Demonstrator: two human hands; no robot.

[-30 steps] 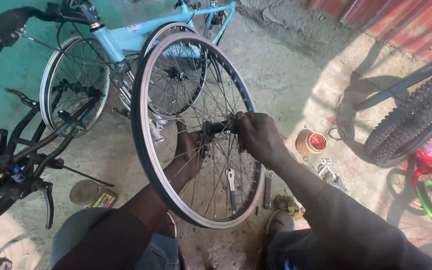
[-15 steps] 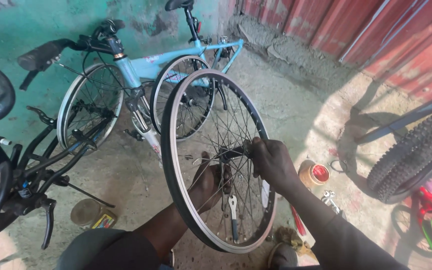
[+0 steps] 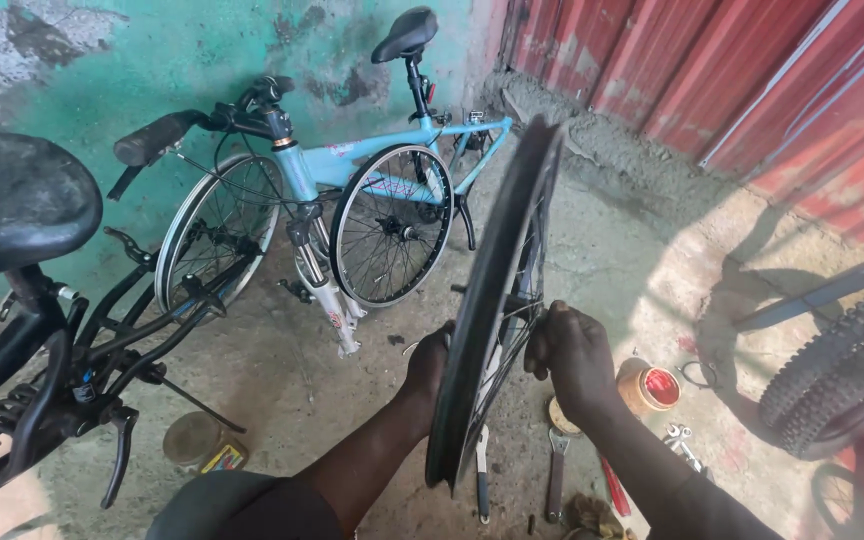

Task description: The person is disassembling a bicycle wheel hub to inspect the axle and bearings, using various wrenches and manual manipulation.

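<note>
Rough concrete floor (image 3: 642, 250), dusty and pitted; flaking green wall (image 3: 72, 60) behind, ribbed red metal sheeting (image 3: 752, 90) to its right.

Head view: you hold a bare bicycle wheel (image 3: 497, 290) upright and almost edge-on, so it reads as a narrow dark ellipse with a smooth metal rim and thin wire spokes. Your left hand (image 3: 427, 365) is closed at the hub on the wheel's left side; your right hand (image 3: 572, 355) is wrapped shut on the axle end on its right side.

Behind the wheel leans a light blue bicycle (image 3: 352, 175) with a black saddle. Right of the wheel sits a round open tin (image 3: 649, 388), red inside. Below the wheel lie flat steel wrenches (image 3: 555, 480). Far right of the wheel, a knobby black tyre (image 3: 842, 365).
</note>
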